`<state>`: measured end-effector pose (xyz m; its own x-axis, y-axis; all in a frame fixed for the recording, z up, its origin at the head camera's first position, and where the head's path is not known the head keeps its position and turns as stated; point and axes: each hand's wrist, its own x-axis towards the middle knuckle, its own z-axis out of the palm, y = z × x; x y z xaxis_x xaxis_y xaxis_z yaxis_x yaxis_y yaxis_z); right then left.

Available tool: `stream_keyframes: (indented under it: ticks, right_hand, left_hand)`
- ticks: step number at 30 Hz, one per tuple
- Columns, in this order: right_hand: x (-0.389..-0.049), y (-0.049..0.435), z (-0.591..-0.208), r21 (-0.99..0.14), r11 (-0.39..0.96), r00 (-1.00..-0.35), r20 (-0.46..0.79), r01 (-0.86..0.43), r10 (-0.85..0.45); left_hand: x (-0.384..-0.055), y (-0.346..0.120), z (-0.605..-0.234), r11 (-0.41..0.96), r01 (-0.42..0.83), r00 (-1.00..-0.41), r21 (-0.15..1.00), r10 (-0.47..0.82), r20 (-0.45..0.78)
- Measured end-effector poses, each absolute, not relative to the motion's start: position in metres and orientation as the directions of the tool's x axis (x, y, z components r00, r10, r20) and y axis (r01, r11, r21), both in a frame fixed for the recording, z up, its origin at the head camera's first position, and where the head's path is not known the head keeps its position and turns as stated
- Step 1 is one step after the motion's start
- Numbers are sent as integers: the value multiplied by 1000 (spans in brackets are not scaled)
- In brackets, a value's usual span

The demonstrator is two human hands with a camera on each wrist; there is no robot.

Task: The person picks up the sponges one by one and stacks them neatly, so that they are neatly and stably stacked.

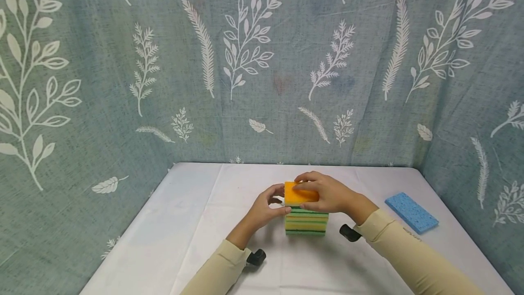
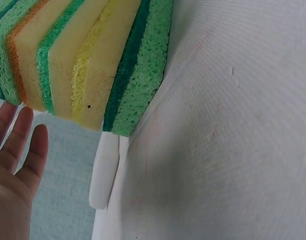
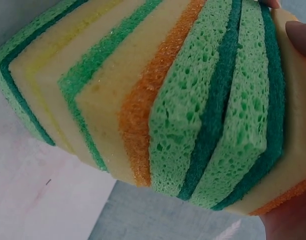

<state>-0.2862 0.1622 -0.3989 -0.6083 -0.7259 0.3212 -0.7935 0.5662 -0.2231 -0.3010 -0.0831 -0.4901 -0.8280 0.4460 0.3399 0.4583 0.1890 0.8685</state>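
A stack of striped sponges [image 1: 306, 225] in green, cream, yellow and orange stands on the white table. On top lies a cream sponge with an orange scouring face [image 1: 291, 195], which my right hand [image 1: 332, 193] pinches by its sides. In the right wrist view, a thumb and part of a finger show on the cream edge of that top sponge [image 3: 294, 95]. My left hand [image 1: 267, 207] is at the stack's left side, thumb toward the near face. The left wrist view shows its fingers [image 2: 33, 152] fairly straight alongside the sponges [image 2: 92, 70].
A blue sponge [image 1: 411, 212] lies flat on the table to the right, beyond the right forearm. Patterned grey-green cloth [image 1: 286, 126] hangs behind the table and on both sides. The white tablecloth [image 1: 196, 240] stretches left of the stack.
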Motion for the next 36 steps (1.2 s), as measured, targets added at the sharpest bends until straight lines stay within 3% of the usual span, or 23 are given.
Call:
stream_keyframes:
  ticks: [12, 17, 25, 36]
  right_hand:
    - [-286, 165, -397, -226, 582, -624, 288, -781, -727]
    - [-285, 172, -399, -265, 582, -639, 288, -769, -713]
    - [-280, 199, -404, -372, 582, -689, 330, -723, -645]
    - [-270, 236, -412, -393, 657, -765, 292, -643, -574]
  left_hand:
    - [-301, -83, -486, 186, 451, -828, 873, 452, 332]
    - [-288, -84, -467, 188, 458, -819, 869, 470, 329]
    - [-277, -83, -453, 179, 464, -815, 867, 470, 339]
    - [-276, -83, -456, 126, 483, -796, 866, 477, 374]
